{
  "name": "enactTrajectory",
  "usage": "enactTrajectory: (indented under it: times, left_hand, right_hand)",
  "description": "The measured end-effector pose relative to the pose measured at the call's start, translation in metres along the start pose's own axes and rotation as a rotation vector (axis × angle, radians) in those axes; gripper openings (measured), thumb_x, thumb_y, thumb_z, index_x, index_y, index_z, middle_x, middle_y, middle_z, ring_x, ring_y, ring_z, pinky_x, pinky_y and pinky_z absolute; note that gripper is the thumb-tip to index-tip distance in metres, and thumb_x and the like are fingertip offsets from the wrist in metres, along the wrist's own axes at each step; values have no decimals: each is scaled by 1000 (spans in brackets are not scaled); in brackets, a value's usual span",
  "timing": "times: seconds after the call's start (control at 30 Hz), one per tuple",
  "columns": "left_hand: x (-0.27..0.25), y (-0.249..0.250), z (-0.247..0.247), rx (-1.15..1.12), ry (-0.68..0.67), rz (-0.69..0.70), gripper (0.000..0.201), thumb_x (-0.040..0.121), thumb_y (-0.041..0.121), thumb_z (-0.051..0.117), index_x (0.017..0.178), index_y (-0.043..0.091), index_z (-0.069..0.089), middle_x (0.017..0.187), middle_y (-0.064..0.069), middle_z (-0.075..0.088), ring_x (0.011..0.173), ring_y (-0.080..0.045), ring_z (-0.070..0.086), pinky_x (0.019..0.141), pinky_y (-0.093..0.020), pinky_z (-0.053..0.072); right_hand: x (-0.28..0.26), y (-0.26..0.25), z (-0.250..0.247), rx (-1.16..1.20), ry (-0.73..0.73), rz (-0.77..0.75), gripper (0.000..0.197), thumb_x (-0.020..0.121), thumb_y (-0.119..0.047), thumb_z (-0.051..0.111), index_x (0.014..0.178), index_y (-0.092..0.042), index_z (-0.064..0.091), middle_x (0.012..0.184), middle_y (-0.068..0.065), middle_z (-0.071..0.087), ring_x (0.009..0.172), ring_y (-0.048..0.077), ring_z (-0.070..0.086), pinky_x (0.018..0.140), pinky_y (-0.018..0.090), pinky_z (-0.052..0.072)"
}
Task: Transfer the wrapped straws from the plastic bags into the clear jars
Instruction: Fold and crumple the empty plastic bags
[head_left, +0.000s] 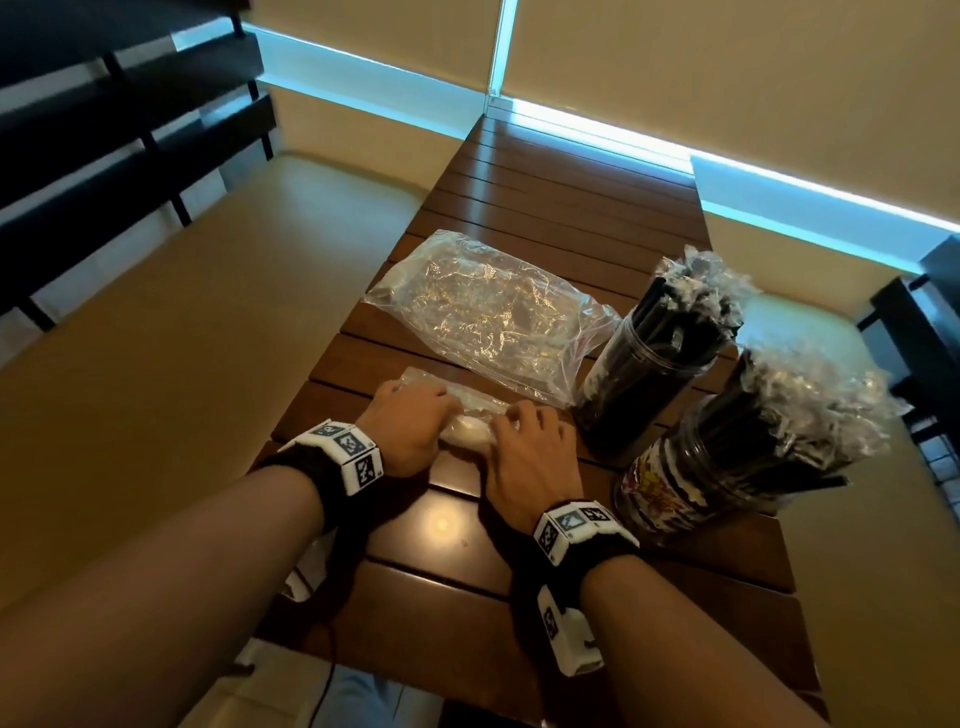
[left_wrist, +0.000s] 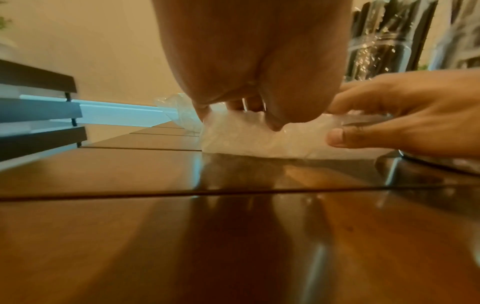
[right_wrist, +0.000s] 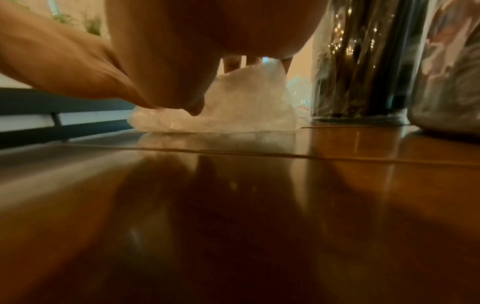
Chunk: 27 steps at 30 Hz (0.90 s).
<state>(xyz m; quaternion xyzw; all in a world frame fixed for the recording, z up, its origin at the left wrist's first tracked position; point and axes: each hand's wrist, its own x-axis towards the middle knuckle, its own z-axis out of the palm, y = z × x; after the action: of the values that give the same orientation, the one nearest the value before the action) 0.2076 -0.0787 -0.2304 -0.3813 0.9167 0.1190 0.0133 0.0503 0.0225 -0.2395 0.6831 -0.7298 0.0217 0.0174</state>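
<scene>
A crumpled clear plastic bag (head_left: 467, 428) lies on the wooden slat table (head_left: 447, 525) in front of me. My left hand (head_left: 410, 423) grips its left end, fingers curled over the plastic (left_wrist: 259, 139). My right hand (head_left: 530, 447) pinches the right end between thumb and fingers (left_wrist: 345, 137). In the right wrist view the bag (right_wrist: 233, 115) bulges under both hands. No straws show inside it. Two clear jars stand to the right, the far jar (head_left: 649, 358) and the near jar (head_left: 717, 467), both packed with black wrapped straws (head_left: 691, 306) sticking out of their tops.
A larger, flattened clear plastic bag (head_left: 488, 317) lies just beyond my hands, its corner reaching the far jar. The jars (right_wrist: 363, 61) stand close to my right hand. The table is narrow; beige bench seats (head_left: 182, 338) flank it, and dark chair backs (head_left: 104, 130) stand at left.
</scene>
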Motion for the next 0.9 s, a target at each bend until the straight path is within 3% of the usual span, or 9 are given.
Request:
enactTrajectory:
  times: [0.13,0.23,0.3,0.4,0.5,0.63,0.73,0.8,0.9]
  left_hand:
    - [2,4,1,-28,-36,-62,36,88,21,53,124,23,49,124,-1,52,116,-24,51,93,-42,40]
    - [0,3,14,-104,65,-121,34,90,23,54,123,24,47,119,-2,45,112,-25,49,88,-43,45]
    - [0,3,19,-193,121,-168,28,94,26,50,122,27,49,117,-1,41,109,-24,50,87,-43,47]
    - [3,2,12,-323,95,-254,26,96,31,46,121,29,55,119,0,38,108,-21,53,94,-45,46]
    - [9,-4,2,-488,100,-298,32,88,35,44,113,31,63,114,-1,45,107,-22,55,98,-43,46]
    - [19,1,-26,-669,271,-300,24,92,17,56,111,19,71,108,-5,61,100,-19,58,91,-31,48]
    - [27,11,-52,-1012,333,-321,20,94,11,58,107,18,71,107,-3,70,100,-19,64,90,-34,54]
    - [29,17,-68,-1259,317,-326,15,95,14,58,103,16,70,105,-4,71,103,-24,67,92,-42,55]
    - [22,26,-90,-1664,235,-306,41,99,43,48,99,10,72,92,-5,73,90,-20,70,73,-36,58]
  right_hand:
    - [1,-1,4,116,-68,68,41,93,-47,38,124,-22,48,127,5,49,108,29,50,91,44,44]
    - [-3,-6,6,99,-95,110,48,91,-53,42,129,-25,41,121,2,49,104,27,49,84,42,43]
    - [-1,-10,6,144,-111,169,46,94,-49,43,132,-25,38,121,1,49,105,26,50,84,40,44]
    - [7,-12,5,349,-147,199,31,97,-39,42,121,-19,44,116,5,55,104,29,55,82,38,45]
    - [17,-11,-3,525,-105,217,24,98,-32,44,113,-14,50,112,9,61,103,32,59,81,37,45]
    - [32,-15,-32,713,18,293,25,97,-29,49,115,-12,50,111,10,62,101,30,59,79,34,42]
    - [42,-22,-54,985,139,381,27,93,-35,54,113,-19,47,109,3,60,97,24,59,79,33,44]
    - [49,-27,-64,1151,230,397,44,81,-54,60,110,-25,43,111,4,57,97,22,59,80,37,50]
    - [58,-34,-75,1263,277,396,69,61,-74,69,108,-37,34,115,3,56,101,20,61,84,41,56]
